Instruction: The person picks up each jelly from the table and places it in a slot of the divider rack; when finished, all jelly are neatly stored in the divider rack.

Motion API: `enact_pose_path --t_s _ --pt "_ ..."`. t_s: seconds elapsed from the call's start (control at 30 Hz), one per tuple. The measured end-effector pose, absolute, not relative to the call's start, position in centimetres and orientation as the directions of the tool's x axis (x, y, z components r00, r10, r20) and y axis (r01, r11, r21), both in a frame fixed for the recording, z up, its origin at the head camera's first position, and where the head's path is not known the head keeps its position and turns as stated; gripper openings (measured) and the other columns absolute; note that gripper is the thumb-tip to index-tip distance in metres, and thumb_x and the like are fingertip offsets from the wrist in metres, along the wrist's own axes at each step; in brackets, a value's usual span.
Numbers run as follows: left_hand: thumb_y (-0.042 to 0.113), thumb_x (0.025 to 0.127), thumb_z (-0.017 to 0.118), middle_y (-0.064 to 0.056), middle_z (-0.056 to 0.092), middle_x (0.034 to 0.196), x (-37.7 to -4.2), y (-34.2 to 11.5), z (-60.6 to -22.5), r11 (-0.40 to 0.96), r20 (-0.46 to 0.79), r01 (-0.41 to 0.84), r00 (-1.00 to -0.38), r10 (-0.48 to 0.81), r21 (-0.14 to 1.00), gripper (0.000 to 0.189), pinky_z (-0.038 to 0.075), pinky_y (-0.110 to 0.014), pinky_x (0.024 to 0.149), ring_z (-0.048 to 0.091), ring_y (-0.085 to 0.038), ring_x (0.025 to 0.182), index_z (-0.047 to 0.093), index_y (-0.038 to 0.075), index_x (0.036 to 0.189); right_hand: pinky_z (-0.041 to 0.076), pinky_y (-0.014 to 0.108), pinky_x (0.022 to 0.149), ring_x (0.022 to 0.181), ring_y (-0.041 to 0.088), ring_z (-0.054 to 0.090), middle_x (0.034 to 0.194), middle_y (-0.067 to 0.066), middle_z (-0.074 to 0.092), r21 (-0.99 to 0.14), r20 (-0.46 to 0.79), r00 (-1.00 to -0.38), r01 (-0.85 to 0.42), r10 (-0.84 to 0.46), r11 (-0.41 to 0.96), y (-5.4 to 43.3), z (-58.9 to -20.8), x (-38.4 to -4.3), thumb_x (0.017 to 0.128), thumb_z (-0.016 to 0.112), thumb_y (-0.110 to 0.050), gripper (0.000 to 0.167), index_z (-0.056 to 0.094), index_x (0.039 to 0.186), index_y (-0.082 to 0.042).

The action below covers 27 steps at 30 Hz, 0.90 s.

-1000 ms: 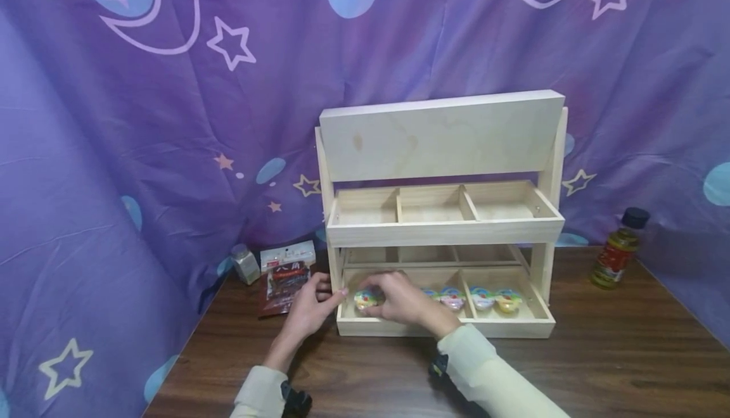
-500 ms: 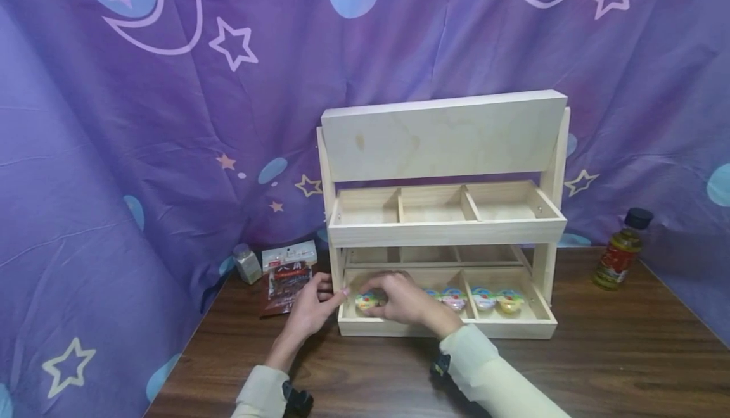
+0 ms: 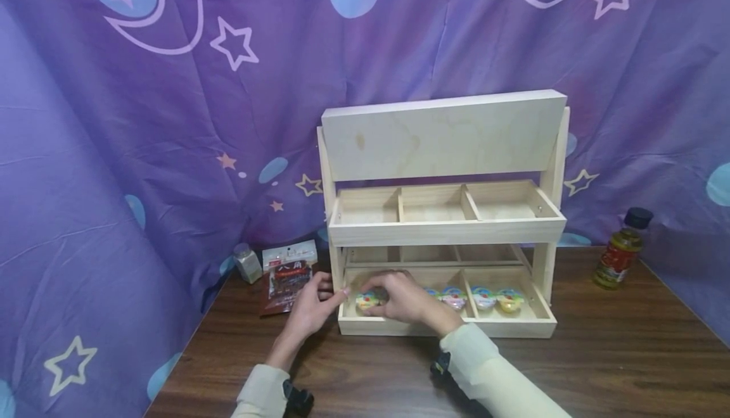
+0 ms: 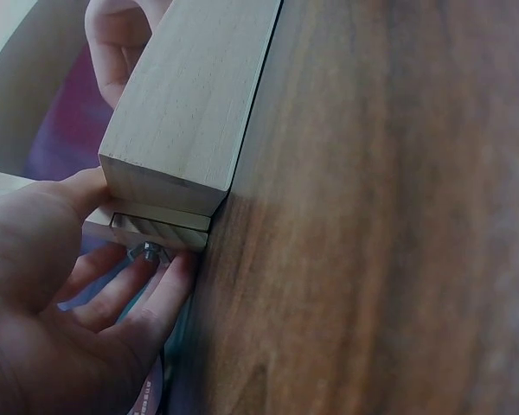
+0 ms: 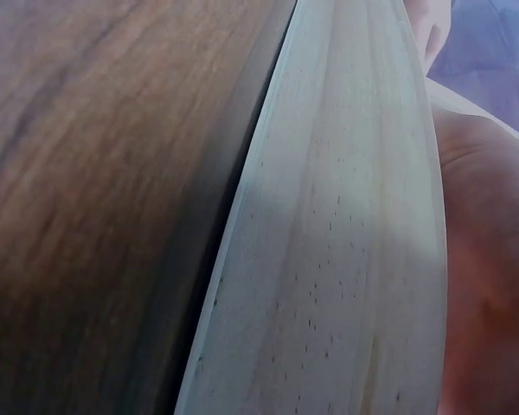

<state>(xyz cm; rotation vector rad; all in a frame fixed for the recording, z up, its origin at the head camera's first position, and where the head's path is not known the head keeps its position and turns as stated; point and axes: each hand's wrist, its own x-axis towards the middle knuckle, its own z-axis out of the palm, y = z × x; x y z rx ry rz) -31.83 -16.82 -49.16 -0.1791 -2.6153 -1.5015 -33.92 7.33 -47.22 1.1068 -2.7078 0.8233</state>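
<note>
A two-tier wooden rack (image 3: 447, 233) stands on the table. My left hand (image 3: 310, 307) grips the left end of its lower tray (image 3: 445, 328); in the left wrist view the thumb is at the tray's corner and the fingers lie on the outer side, by a metal bolt (image 4: 150, 252). My right hand (image 3: 402, 297) reaches into the lower left compartment, curled, with thumb and index finger around a small jelly cup (image 3: 365, 302) with a printed lid. The palm hides the space to the right of this cup. In the right wrist view the tray's front board (image 5: 329, 225) covers most of the hand.
More jelly cups lie in the lower tray: a pink one (image 3: 454, 299) in the middle compartment, a yellow one (image 3: 509, 301) at right. A brown spice packet (image 3: 286, 282) and a small jar (image 3: 247, 264) stand left of the rack, an oil bottle (image 3: 618, 253) right.
Both hands keep their places at the lower tray. The head view has shifted very slightly; nothing else has visibly moved.
</note>
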Motion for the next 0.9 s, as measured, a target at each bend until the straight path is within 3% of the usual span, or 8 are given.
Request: enact_pose_path --t_s 0.6,0.77,0.9 --pt "0.033 0.098 0.081 -0.020 0.077 0.123 -32.0 -16.9 -49.3 0.490 0.157 0.157 -0.987 0.042 0.857 0.047 0.068 -0.043 0.090 0.077 -0.032 0.109 0.065 0.003 0.130 0.060 0.029 0.088 0.097 0.013 0.073 0.116 0.000 0.082 -0.461 0.266 -0.751 -0.650 -0.605 0.605 7.2 -47.7 -34.4 0.088 0.092 -0.031 0.041 0.078 0.123 -0.016" --pt "0.032 0.098 0.081 -0.020 0.077 0.124 -32.0 -16.9 -49.3 0.496 0.151 0.150 -0.988 0.038 0.855 0.046 0.067 -0.044 0.091 0.077 -0.033 0.110 0.065 0.003 0.130 0.062 0.041 0.099 0.109 0.020 0.074 0.124 0.003 0.079 -0.430 0.322 -0.711 -0.698 -0.625 0.573 7.5 -47.7 -34.3 0.090 0.090 -0.035 0.045 0.076 0.127 -0.012" --pt "0.033 0.099 0.081 -0.019 0.077 0.124 -32.0 -16.9 -49.2 0.507 0.141 0.138 -0.990 0.033 0.851 0.045 0.067 -0.045 0.091 0.076 -0.033 0.111 0.065 0.004 0.130 0.053 0.058 0.117 0.131 0.033 0.067 0.140 0.012 0.073 -0.415 0.363 -0.698 -0.714 -0.617 0.564 8.4 -47.7 -33.8 0.094 0.085 -0.037 0.053 0.071 0.135 -0.008"
